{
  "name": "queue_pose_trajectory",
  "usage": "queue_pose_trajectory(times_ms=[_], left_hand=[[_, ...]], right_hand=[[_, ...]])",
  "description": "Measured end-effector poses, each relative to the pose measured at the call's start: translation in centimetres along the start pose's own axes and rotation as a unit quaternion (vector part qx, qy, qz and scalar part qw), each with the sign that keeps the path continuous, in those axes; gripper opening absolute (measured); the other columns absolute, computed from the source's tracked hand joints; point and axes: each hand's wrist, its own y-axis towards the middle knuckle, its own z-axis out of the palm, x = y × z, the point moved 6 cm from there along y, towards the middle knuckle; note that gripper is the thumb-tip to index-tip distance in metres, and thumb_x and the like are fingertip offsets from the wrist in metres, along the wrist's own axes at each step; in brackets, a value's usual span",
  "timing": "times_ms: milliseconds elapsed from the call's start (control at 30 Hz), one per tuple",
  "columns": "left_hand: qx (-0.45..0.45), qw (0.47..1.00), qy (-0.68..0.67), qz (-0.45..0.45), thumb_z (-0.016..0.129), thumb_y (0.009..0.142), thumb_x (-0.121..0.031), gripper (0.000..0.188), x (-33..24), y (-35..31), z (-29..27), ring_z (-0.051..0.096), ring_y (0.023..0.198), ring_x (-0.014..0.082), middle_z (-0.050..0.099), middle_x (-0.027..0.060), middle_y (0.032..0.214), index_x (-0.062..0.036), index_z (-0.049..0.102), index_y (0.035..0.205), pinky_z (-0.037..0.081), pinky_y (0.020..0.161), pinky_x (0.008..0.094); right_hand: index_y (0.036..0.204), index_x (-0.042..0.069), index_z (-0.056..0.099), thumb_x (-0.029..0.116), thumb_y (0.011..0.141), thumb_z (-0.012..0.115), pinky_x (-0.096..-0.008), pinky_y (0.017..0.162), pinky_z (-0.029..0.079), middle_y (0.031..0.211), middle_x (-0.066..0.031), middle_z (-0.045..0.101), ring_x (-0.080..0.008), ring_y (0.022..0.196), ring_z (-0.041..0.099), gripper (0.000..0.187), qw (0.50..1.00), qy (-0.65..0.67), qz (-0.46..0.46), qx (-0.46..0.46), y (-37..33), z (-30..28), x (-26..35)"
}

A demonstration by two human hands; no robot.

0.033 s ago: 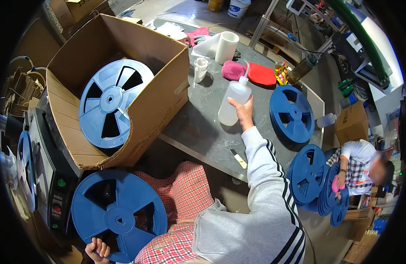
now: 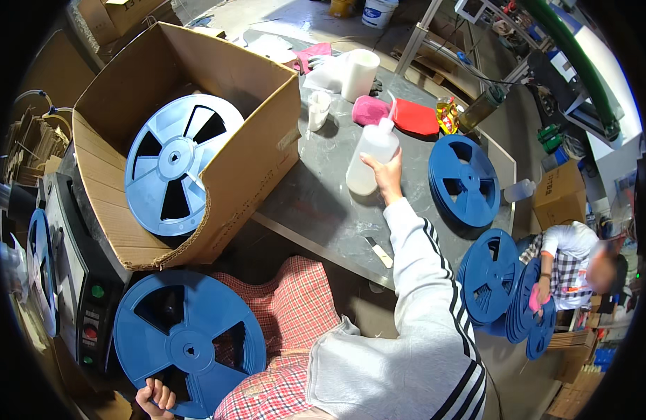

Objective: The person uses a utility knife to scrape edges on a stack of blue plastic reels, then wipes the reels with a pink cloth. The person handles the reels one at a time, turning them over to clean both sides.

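My right hand (image 2: pixel 386 175) is closed around a translucent white squeeze bottle (image 2: pixel 372 155) with a thin bent spout, above the grey table (image 2: pixel 316 210). I cannot tell whether its base touches the tabletop. Low on the left, the fingers of my left hand (image 2: pixel 155 397) curl over the edge of a blue plastic reel (image 2: pixel 190 350) with wide cut-outs, which leans by my checked apron (image 2: pixel 295 301). Beyond it, a paler-looking blue reel (image 2: pixel 174 158) lies in an open cardboard box (image 2: pixel 260 150). A small blade with a pale handle (image 2: pixel 380 253) rests near the table's front edge.
Stacked blue reels (image 2: pixel 464 180) stand on the table's right, more (image 2: pixel 489 276) beyond its edge. A paper roll (image 2: pixel 360 74), cup (image 2: pixel 318 112), pink cloth (image 2: pixel 372 110) and red cloth (image 2: pixel 415 117) lie behind the bottle. A co-worker (image 2: pixel 571 269) handles reels at right. A dark machine (image 2: pixel 85 280) stands left.
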Motion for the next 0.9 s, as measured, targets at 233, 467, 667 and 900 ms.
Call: queue_pose_trajectory(times_ms=[233, 467, 667, 900], left_hand=[[-0.015, 1.000, 0.017, 0.000, 0.046, 0.094, -0.016, 0.016, -0.5, 0.1, -0.6, 0.041, 0.045, 0.0175, 0.040, 0.0049, 0.059, -0.0064, 0.045, 0.080, 0.036, 0.041, 0.0327], [0.009, 1.000, 0.017, 0.013, 0.047, 0.093, -0.016, 0.014, -0.1, -2.4, -1.7, 0.042, 0.045, 0.0181, 0.041, 0.0054, 0.061, -0.0052, 0.047, 0.084, 0.037, 0.043, 0.0343], [0.015, 1.000, 0.017, -0.014, 0.047, 0.087, -0.014, 0.012, 0.8, -1.6, 0.8, 0.038, 0.045, 0.0175, 0.041, 0.0063, 0.061, -0.0041, 0.045, 0.080, 0.034, 0.044, 0.0348], [0.043, 0.996, -0.026, -0.071, 0.058, 0.085, -0.011, 0.020, 2.9, 0.8, 2.4, 0.034, 0.042, 0.0146, 0.031, 0.0057, 0.056, -0.0073, 0.045, 0.070, 0.031, 0.040, 0.0297]], right_hand=[[0.135, 0.009, 0.038, 0.023, 0.060, 0.095, -0.0380, 0.100, 0.044, 0.128, -0.0091, 0.053, -0.0242, 0.118, 0.052, 0.095, 0.993, -0.037, -0.098, 0.057, 1.8, 3.6, -1.2], [0.137, 0.009, 0.045, -0.012, 0.070, 0.053, -0.0411, 0.110, 0.035, 0.138, -0.0139, 0.049, -0.0288, 0.136, 0.042, 0.071, 0.992, -0.094, 0.027, 0.080, 7.9, -1.3, -6.5], [0.142, -0.002, 0.041, 0.002, 0.074, 0.059, -0.0346, 0.097, 0.046, 0.128, -0.0211, 0.061, -0.0279, 0.117, 0.060, 0.070, 0.990, -0.126, 0.054, -0.023, 20.4, -2.6, -11.9], [0.127, -0.004, 0.057, 0.018, 0.089, 0.062, -0.0429, 0.093, 0.051, 0.116, -0.0209, 0.066, -0.0338, 0.104, 0.065, 0.044, 0.935, -0.337, -0.034, 0.105, 23.1, -0.8, -13.6]])
